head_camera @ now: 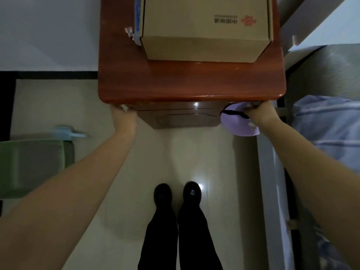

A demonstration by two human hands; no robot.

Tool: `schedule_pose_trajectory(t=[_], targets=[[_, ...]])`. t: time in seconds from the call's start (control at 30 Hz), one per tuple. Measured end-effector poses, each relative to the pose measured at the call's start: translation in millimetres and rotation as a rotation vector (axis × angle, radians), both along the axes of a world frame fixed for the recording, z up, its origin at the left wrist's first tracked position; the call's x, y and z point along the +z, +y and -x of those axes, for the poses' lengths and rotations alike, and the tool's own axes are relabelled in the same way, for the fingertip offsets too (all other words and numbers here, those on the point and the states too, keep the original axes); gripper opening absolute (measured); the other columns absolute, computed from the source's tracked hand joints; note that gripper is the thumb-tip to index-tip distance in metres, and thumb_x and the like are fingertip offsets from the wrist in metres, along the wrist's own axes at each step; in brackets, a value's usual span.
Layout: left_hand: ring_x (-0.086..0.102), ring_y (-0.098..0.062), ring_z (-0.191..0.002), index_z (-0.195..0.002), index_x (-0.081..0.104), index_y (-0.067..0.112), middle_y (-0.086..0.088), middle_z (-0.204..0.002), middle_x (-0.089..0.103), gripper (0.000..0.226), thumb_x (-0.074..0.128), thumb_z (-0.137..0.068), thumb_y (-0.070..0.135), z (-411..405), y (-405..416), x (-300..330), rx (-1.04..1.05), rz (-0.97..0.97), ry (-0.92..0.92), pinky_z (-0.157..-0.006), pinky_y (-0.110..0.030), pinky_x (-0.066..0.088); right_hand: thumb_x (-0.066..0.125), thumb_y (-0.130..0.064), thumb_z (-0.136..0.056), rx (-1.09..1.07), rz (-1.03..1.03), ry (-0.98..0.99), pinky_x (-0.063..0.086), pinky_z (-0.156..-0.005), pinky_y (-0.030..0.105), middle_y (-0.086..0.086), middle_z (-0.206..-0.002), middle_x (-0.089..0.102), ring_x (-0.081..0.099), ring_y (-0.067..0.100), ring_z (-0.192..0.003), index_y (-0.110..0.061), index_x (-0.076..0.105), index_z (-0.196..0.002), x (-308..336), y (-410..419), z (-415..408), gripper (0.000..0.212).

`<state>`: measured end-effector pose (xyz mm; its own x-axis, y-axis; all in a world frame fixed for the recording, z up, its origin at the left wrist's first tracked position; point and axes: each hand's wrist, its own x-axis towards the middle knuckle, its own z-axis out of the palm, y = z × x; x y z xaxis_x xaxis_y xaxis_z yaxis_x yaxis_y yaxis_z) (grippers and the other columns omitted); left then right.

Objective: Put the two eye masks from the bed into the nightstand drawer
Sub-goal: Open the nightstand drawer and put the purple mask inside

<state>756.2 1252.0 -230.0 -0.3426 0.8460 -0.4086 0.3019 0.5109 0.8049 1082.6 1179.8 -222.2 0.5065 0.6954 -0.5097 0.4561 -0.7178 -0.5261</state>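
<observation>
I stand facing a reddish-brown wooden nightstand (191,84), looking down on it. Below its top the dark drawer front (183,116) looks pushed in. My right hand (261,113) is at the front right corner of the nightstand and holds a lilac eye mask (238,124) with a black strap; the mask hangs below the top's edge. My left hand (121,115) curls under the front left corner of the top, fingers hidden beneath it. A second mask cannot be told apart.
A cardboard box (204,30) fills the back of the nightstand top, with a blue item (137,20) beside it. The bed with striped blue bedding (327,129) lies at right. A green seat (33,168) is at left. My black shoes (177,193) stand on the tiled floor.
</observation>
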Motion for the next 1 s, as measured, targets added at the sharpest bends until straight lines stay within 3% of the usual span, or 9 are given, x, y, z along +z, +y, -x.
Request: schedule_pose_trajectory(t=[0.1,0.2,0.3,0.4,0.5,0.6,0.77,0.93,1.0], targets=[[0.052,-0.037,-0.094,-0.102,0.050,0.008,-0.018,-0.095,0.056,0.031,0.042,-0.079,-0.010,0.6,7.9,-6.1,-0.154,-0.026,0.071,-0.083,-0.025,0.035,0.054,-0.003,-0.088,0.036,0.008,-0.033,0.045,-0.094,0.043,0.029,-0.106,0.062,0.057,0.039,-0.100,-0.005,0.058,-0.081,1.2,1.9,-2.0,0.009],[0.039,-0.018,-0.064,-0.067,0.040,0.018,0.009,-0.063,0.046,0.022,0.039,-0.071,-0.004,7.6,5.8,-7.4,-0.281,-0.098,0.107,-0.066,-0.025,0.032,0.054,-0.005,-0.088,0.040,0.021,-0.015,0.047,-0.093,0.049,0.031,-0.112,0.062,0.057,0.046,-0.102,0.004,0.058,-0.102,4.1,-4.0,-6.6,0.017],[0.043,-0.019,-0.070,-0.082,0.049,0.010,-0.005,-0.076,0.046,0.021,0.041,-0.074,-0.008,15.6,-1.0,-9.6,-0.331,-0.200,0.216,-0.059,-0.018,0.027,0.055,-0.004,-0.088,0.177,0.015,-0.089,0.045,-0.081,0.042,0.036,-0.102,0.062,0.057,0.047,-0.096,0.013,0.055,-0.101,6.5,-9.0,-16.0,0.021],[0.054,-0.023,-0.095,-0.111,0.047,0.004,-0.014,-0.102,0.055,0.038,0.043,-0.076,-0.010,21.9,-7.9,-10.5,-0.290,-0.136,0.213,-0.072,-0.018,0.037,0.055,-0.012,-0.090,0.230,0.054,-0.066,0.051,-0.068,0.037,0.029,-0.102,0.061,0.060,0.045,-0.091,0.006,0.049,-0.111,14.7,-15.6,-16.8,0.028],[0.052,-0.024,-0.116,-0.120,0.039,0.004,-0.009,-0.115,0.051,0.044,0.043,-0.078,-0.011,32.9,-26.3,-10.0,-0.291,-0.083,0.133,-0.090,-0.030,0.043,0.053,-0.018,-0.092,0.233,0.011,-0.036,0.051,-0.082,0.048,0.023,-0.111,0.059,0.059,0.040,-0.097,-0.002,0.034,-0.129,18.3,-36.3,-9.1,0.045],[0.049,-0.026,-0.123,-0.121,0.038,0.001,-0.016,-0.124,0.050,0.042,0.043,-0.081,-0.011,47.1,-55.8,-7.9,-0.325,-0.023,0.130,-0.099,-0.045,0.045,0.051,-0.021,-0.093,0.220,0.055,-0.028,0.049,-0.081,0.044,0.024,-0.110,0.061,0.060,0.039,-0.098,-0.002,0.038,-0.125,17.8,-70.8,0.5,0.040],[0.046,-0.019,-0.126,-0.126,0.034,0.008,-0.007,-0.126,0.050,0.049,0.040,-0.082,-0.013,66.6,-101.7,-16.8,-0.350,0.070,0.084,-0.087,-0.032,0.047,0.050,-0.022,-0.094,0.094,0.155,0.005,0.047,-0.070,0.038,0.017,-0.088,0.062,0.063,0.037,-0.084,-0.003,0.043,-0.116,-7.1,-126.8,16.8,0.030],[0.054,-0.009,-0.092,-0.126,0.034,0.007,0.000,-0.111,0.050,0.050,0.041,-0.081,-0.014,71.9,-110.1,-35.2,-0.407,0.095,0.092,-0.069,-0.016,0.040,0.052,-0.017,-0.092,0.006,0.104,0.065,0.042,-0.078,0.036,0.005,-0.098,0.059,0.056,0.025,-0.093,-0.011,0.037,-0.132,-34.4,-137.4,24.1,0.043],[0.050,-0.007,-0.099,-0.133,0.029,0.009,0.002,-0.117,0.048,0.056,0.039,-0.083,-0.013,74.9,-112.8,-39.5,-0.450,0.105,0.087,-0.078,-0.021,0.040,0.052,-0.016,-0.092,-0.050,0.111,0.109,0.046,-0.081,0.038,0.006,-0.104,0.059,0.056,0.025,-0.094,-0.012,0.038,-0.133,-36.4,-137.7,29.5,0.043]])
